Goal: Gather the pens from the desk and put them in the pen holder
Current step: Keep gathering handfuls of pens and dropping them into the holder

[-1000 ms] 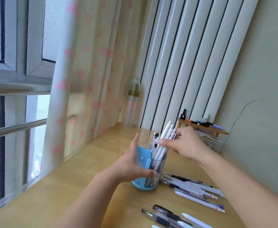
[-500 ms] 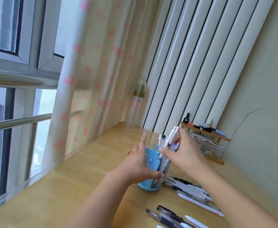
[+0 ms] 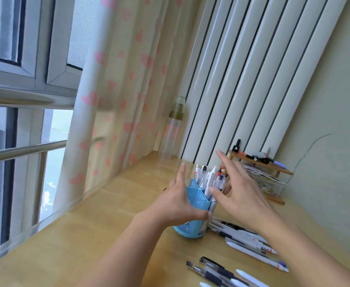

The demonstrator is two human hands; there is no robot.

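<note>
Behind right hand [image 3: 240, 195], pens [image 3: 208, 179] partly hidden

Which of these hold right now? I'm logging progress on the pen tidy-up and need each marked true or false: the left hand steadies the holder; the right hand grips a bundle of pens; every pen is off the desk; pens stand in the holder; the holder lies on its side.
1. The left hand holds the blue pen holder. True.
2. The right hand grips a bundle of pens. False: its fingers are spread and hold nothing.
3. Every pen is off the desk. False: loose pens lie right of the holder.
4. Pens stand in the holder. True.
5. The holder lies on its side. False: it stands upright.
</note>
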